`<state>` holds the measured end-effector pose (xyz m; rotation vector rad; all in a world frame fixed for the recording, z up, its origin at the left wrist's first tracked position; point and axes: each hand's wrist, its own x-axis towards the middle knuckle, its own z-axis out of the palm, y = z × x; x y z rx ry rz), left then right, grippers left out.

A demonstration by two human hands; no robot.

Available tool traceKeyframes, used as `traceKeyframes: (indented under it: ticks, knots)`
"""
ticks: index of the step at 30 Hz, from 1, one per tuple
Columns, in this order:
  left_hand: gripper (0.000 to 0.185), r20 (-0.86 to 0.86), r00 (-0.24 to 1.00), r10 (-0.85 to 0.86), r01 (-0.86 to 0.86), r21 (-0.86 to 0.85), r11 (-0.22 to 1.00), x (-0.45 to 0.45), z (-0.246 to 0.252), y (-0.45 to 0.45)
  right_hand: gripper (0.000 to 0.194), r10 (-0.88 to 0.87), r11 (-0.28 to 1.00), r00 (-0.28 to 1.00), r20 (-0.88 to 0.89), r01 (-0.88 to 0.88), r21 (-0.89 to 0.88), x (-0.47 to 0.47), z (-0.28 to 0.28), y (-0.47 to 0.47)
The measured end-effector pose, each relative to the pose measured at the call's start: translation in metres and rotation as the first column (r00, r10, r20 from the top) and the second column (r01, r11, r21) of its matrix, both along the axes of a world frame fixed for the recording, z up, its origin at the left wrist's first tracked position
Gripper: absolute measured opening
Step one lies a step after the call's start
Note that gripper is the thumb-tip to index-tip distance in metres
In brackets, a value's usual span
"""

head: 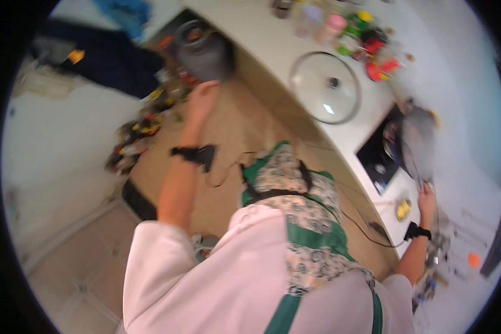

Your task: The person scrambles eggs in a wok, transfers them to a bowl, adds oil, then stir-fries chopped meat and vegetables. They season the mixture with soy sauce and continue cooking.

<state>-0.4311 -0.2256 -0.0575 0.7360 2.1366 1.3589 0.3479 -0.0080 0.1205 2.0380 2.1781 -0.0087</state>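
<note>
My right hand (427, 199) grips the handle of a grey frying pan (418, 140), which is raised and tilted on edge above a black cooktop (373, 165). A blurred round thing (390, 137) shows beside the pan's underside; I cannot tell what it is. Close to that hand, a small dish of yellow food (403, 209) sits on the white countertop (271, 46). My left hand (203, 98) is stretched out over the brown floor, away from the counter. Its fingers are blurred, and no held thing can be made out.
A glass lid (313, 92) lies on the counter below several seasoning bottles (359, 31). On the floor stands a grey vessel with a collar, apparently a gas cylinder (204, 52). Bottles and packets (140, 125) line the left wall. A cable (367, 231) hangs by the counter's front.
</note>
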Motion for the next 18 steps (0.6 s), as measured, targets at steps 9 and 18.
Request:
traceKeyframes:
  ticks: [9, 18]
  knots:
    - [0.025, 0.375, 0.924, -0.071, 0.116, -0.098, 0.988, 0.075, 0.015, -0.013, 0.044, -0.167, 0.986, 0.983, 0.078, 0.167, 0.008, -0.051, -0.013, 0.023]
    - [0.029, 0.379, 0.881, -0.282, 0.332, -0.072, 0.941, 0.134, 0.023, 0.027, 0.046, -0.339, 0.929, 0.933, -0.121, 0.352, 0.117, -0.064, -0.068, 0.086]
